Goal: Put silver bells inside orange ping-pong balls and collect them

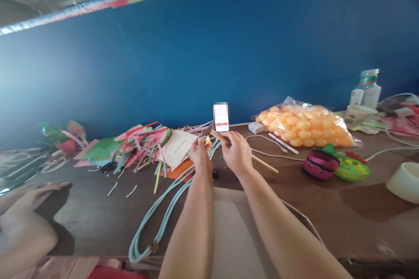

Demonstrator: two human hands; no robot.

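My left hand (200, 152) is closed round a small yellow-orange ball (205, 140) held just above the brown table (81, 209). My right hand (236, 152) is closed on a tool with a wooden handle (263, 163). Its dark metal tip (208, 129) points at the ball. The handle's free end sticks out to the right past my wrist. Behind the hands a phone (221, 117) with a lit screen leans upright against the blue wall.
A clear bag of orange balls (304, 127) lies at the right. Coloured straws and paper (140, 144) are heaped at the left. Light blue cord (157, 213) runs toward the front edge. Pink and green toys (334, 165), a white bowl (406, 181), a bottle (366, 89). Another person's arm (22, 222) at far left.
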